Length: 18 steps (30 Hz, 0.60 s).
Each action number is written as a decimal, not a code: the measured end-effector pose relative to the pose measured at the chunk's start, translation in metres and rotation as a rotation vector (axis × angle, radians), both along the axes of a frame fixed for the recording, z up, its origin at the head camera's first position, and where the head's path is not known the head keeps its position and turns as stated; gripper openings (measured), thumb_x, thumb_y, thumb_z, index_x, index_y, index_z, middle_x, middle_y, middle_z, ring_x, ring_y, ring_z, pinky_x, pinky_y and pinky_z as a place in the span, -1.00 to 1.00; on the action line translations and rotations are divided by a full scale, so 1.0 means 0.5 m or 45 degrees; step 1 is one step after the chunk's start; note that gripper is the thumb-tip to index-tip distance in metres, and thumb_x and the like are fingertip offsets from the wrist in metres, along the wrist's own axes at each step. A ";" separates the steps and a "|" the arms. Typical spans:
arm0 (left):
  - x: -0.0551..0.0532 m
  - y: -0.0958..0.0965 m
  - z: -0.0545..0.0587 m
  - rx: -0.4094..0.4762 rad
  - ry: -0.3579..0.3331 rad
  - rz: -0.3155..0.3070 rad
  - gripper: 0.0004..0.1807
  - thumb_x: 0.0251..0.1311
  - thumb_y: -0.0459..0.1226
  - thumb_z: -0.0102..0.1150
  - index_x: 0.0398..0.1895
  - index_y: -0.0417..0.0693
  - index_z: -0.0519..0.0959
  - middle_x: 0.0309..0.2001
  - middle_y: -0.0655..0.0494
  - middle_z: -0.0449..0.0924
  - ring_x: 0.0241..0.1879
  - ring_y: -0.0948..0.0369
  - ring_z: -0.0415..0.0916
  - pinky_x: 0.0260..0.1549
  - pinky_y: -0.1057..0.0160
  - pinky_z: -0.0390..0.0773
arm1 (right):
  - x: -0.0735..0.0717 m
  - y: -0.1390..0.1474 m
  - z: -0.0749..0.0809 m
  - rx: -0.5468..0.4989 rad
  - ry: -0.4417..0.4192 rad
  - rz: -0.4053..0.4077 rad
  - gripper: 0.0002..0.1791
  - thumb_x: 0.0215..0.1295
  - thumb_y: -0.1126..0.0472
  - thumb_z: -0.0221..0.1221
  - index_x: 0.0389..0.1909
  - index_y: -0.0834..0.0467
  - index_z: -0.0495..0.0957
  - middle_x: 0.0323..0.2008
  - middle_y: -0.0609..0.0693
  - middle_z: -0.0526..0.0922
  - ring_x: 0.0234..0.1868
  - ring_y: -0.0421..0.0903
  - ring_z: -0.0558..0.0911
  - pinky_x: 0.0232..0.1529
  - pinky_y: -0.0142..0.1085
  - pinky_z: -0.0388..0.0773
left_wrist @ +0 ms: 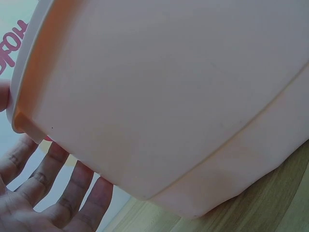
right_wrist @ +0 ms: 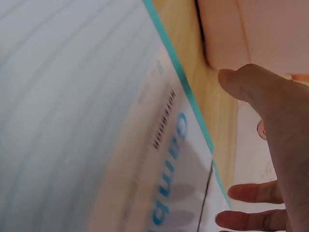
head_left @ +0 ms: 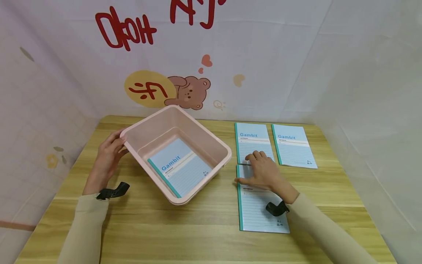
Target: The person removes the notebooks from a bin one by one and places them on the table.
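Note:
My left hand (head_left: 108,156) grips the left corner of a pink plastic basin (head_left: 201,137), its thumb at the rim and its fingers spread against the outer wall (left_wrist: 159,96). Inside the basin lies a light-blue Gambit notebook (head_left: 180,168) with a green spine. My right hand (head_left: 263,171) is over the upper part of a near notebook (head_left: 263,214), thumb out to the left and fingers apart, with nothing between them. In the right wrist view, the thumb and fingertips stand off that notebook's cover (right_wrist: 72,96). Its top edge meets a far notebook (head_left: 253,130).
Another matching notebook (head_left: 294,146) lies at the far right of the wooden table (head_left: 158,234). White cloth walls (head_left: 270,44) with red lettering and a cartoon bear (head_left: 191,93) rise behind the table and at both sides.

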<state>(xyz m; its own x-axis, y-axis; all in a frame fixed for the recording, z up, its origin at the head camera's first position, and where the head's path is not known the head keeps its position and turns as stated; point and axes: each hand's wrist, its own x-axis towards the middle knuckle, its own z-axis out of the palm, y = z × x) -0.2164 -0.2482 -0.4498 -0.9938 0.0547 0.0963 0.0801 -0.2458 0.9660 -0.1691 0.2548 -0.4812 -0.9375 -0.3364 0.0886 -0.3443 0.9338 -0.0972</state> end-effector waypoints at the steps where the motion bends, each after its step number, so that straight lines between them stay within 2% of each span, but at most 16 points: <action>1: 0.000 0.000 0.000 -0.003 0.001 0.000 -0.69 0.52 -0.27 0.07 0.25 -0.01 0.53 0.11 0.22 0.53 0.00 0.31 0.56 -0.08 0.41 0.62 | -0.002 0.003 0.002 -0.007 0.006 0.000 -0.02 -0.07 -0.58 0.31 0.11 0.16 0.58 -0.07 0.07 0.59 -0.04 0.08 0.55 -0.13 0.00 0.59; 7: 0.002 -0.001 0.002 -0.026 -0.001 -0.007 -0.66 0.52 -0.25 0.07 0.29 -0.01 0.51 0.13 0.24 0.51 0.03 0.31 0.55 -0.06 0.41 0.60 | -0.018 0.023 0.025 -0.092 0.027 0.015 -0.05 0.03 -0.49 0.33 0.24 0.14 0.53 0.17 0.16 0.55 0.16 0.19 0.51 0.07 0.15 0.55; 11: 0.002 -0.002 0.002 -0.016 0.005 -0.013 -0.67 0.52 -0.25 0.07 0.28 -0.03 0.51 0.13 0.23 0.51 0.03 0.31 0.56 -0.06 0.41 0.61 | -0.031 0.033 0.046 -0.127 0.034 0.037 -0.03 0.08 -0.49 0.30 0.36 0.08 0.44 0.35 0.17 0.44 0.35 0.25 0.39 0.24 0.26 0.43; 18: 0.003 -0.002 0.001 0.004 0.020 -0.009 -0.69 0.52 -0.26 0.07 0.25 -0.02 0.53 0.11 0.22 0.55 0.02 0.31 0.58 -0.07 0.41 0.63 | -0.053 0.035 0.094 -0.172 0.055 0.063 0.04 0.08 -0.51 0.29 0.51 -0.06 0.29 0.54 0.14 0.21 0.51 0.24 0.21 0.37 0.34 0.22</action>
